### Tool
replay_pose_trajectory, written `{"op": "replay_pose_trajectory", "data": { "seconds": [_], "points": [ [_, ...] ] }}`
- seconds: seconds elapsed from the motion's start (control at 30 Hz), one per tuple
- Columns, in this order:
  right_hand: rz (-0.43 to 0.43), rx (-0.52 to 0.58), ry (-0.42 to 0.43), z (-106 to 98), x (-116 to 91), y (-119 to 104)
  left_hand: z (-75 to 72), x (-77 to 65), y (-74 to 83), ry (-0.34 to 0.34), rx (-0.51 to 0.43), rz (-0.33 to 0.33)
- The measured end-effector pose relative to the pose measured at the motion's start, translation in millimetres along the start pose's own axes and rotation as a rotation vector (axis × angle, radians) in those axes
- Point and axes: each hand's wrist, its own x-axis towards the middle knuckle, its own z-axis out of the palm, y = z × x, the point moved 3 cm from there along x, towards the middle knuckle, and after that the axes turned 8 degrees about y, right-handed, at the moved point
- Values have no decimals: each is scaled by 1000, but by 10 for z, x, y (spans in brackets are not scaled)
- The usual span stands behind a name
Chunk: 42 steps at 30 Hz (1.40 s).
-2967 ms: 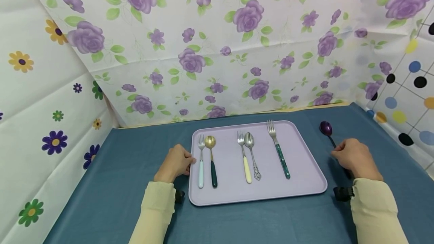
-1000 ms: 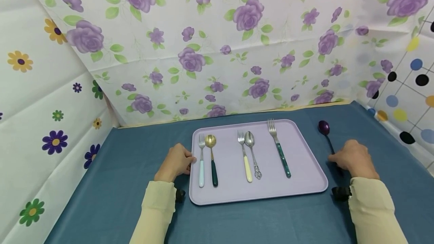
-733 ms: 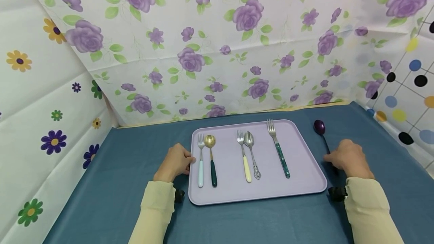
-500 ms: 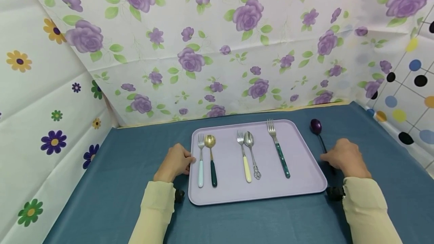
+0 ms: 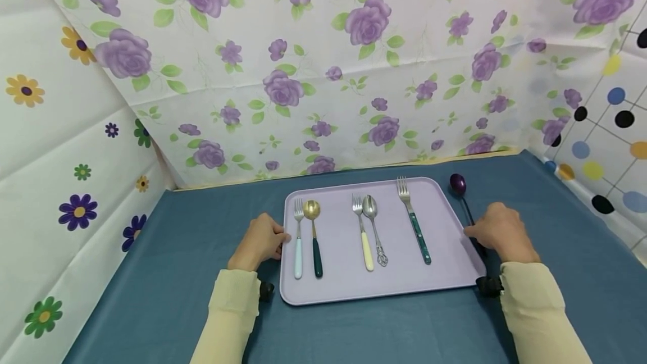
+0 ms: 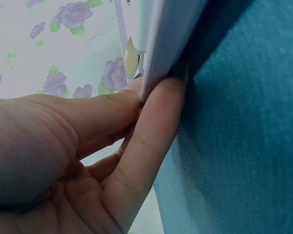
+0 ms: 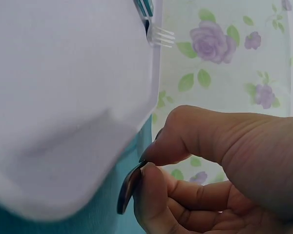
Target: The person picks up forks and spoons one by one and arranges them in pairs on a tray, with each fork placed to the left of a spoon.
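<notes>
A lilac tray lies on the blue cloth. My left hand pinches its left rim between thumb and index finger, plain in the left wrist view. Beside the right rim, my right hand pinches the dark handle of a spoon with a purple bowl; the handle's end shows in the right wrist view. On the tray lie a light-blue-handled fork, a gold spoon with a green handle, a yellow-handled fork, a silver spoon and a green-handled fork.
Blue cloth covers the table around the tray. A flowered sheet hangs behind the table, and patterned sheets stand at the left and right. The tray has a low raised rim.
My right hand has moved left with the purple spoon, from the cloth at the far right to the tray's right rim. The left hand has stayed at the left rim.
</notes>
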Motion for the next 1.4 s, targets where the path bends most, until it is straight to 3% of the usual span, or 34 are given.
{"op": "replay_pose_trajectory", "data": {
  "seconds": [0.63, 1.4],
  "points": [
    [-103, 23, -3, 135, -105, -279, 13, -1, -9, 1, -6, 4],
    [-139, -2, -54, 333, -141, -455, 17, 14, -17, 6, 11, 6]
  ]
}}
